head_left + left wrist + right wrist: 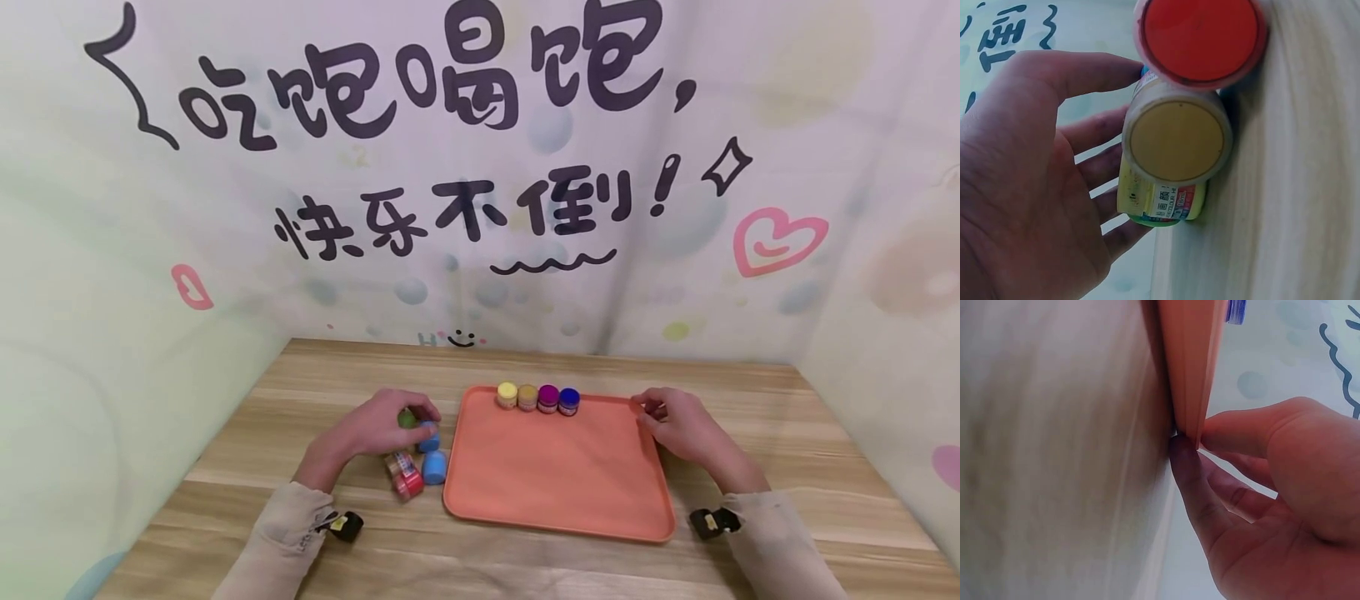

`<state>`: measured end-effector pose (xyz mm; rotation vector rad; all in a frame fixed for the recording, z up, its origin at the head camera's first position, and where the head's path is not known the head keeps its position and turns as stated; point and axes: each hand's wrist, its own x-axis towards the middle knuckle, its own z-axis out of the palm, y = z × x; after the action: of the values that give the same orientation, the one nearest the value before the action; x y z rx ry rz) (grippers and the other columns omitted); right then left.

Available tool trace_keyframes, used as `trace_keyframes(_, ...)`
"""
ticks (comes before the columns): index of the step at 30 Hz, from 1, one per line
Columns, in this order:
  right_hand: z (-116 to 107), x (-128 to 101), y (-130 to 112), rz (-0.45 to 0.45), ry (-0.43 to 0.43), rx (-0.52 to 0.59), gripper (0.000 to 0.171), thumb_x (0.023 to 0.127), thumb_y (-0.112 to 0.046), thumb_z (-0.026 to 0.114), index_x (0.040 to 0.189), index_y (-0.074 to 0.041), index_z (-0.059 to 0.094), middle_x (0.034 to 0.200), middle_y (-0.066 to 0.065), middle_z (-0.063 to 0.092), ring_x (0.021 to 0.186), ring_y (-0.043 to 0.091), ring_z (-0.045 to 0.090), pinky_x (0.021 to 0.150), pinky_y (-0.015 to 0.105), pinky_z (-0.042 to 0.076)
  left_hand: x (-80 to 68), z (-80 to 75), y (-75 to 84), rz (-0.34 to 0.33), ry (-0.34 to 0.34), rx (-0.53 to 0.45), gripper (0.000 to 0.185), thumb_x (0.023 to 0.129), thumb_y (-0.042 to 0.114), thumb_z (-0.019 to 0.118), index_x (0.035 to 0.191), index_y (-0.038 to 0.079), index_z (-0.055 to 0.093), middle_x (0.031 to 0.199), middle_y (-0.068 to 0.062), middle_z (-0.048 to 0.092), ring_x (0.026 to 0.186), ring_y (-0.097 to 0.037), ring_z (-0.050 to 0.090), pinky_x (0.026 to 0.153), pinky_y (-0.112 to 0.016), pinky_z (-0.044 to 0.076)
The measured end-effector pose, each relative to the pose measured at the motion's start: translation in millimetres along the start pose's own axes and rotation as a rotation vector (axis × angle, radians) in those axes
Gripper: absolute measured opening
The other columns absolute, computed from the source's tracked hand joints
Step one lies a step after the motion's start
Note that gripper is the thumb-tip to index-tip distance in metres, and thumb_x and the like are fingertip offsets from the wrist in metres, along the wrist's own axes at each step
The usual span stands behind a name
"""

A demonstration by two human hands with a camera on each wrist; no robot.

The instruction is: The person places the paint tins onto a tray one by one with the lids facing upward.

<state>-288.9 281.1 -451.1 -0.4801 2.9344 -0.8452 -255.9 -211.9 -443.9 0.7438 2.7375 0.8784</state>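
Observation:
My left hand curves over a group of small paint jars left of the tray. Its thumb and fingers pinch a blue paint jar, partly covered by the hand. A green-lidded jar shows under the palm. Nearer me are a second blue jar, a red jar and a tan jar, the last two with their lids facing the left wrist camera. At the far right corner of an orange tray, my right hand pinches the rim between thumb and fingers.
Along the tray's far edge stand a pale yellow jar, a tan jar, a purple jar and a dark blue jar in a row. The wooden table meets a printed cloth wall behind.

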Motion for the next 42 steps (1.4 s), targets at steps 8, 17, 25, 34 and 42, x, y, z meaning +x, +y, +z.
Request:
trace_keyframes(8,0,0,0,0.004,-0.002,-0.001,0.027,0.100,-0.005,0.073,0.125,0.005,0.074,0.110,0.017,0.076,0.095,0.026,0.071,0.083,0.046,0.066,3.3,5.6,4.0,-0.066,0.007,-0.026,0.024,0.100,0.041,0.076,0.113,0.021,0.079,0.107,0.008,0.076,0.099,-0.015,0.066,0.091,-0.038,0.058)
trace_keyframes(17,0,0,0,0.010,-0.010,-0.001,0.029,0.100,-0.006,0.073,0.127,0.004,0.073,0.110,0.017,0.076,0.095,0.025,0.070,0.082,0.045,0.066,3.5,7.4,6.8,-0.039,0.007,0.002,0.022,0.099,0.045,0.078,0.108,0.025,0.080,0.101,0.012,0.075,0.092,-0.014,0.065,0.083,-0.031,0.055)
trace_keyframes(25,0,1,2,-0.002,-0.002,-0.009,0.029,0.100,-0.005,0.073,0.127,0.005,0.073,0.111,0.018,0.076,0.095,0.026,0.071,0.084,0.048,0.066,4.2,8.2,10.1,-0.016,0.019,-0.031,0.023,0.098,0.044,0.080,0.108,0.024,0.079,0.104,0.010,0.074,0.097,-0.015,0.065,0.091,-0.041,0.059)
trace_keyframes(34,0,0,3,-0.018,0.003,-0.004,0.028,0.099,-0.004,0.073,0.126,0.005,0.073,0.110,0.018,0.076,0.094,0.026,0.071,0.083,0.047,0.066,4.3,8.0,13.3,0.011,0.022,-0.065,0.018,0.098,0.035,0.081,0.111,0.023,0.079,0.109,0.009,0.076,0.103,-0.013,0.070,0.093,-0.041,0.062)
trace_keyframes(42,1,1,3,-0.010,0.000,0.008,0.027,0.100,-0.004,0.072,0.126,0.005,0.073,0.109,0.017,0.075,0.095,0.026,0.071,0.082,0.046,0.066,3.0,8.5,15.3,-0.006,0.034,-0.059,0.021,0.097,0.033,0.081,0.115,0.022,0.079,0.113,0.008,0.076,0.105,-0.014,0.071,0.093,-0.040,0.062)
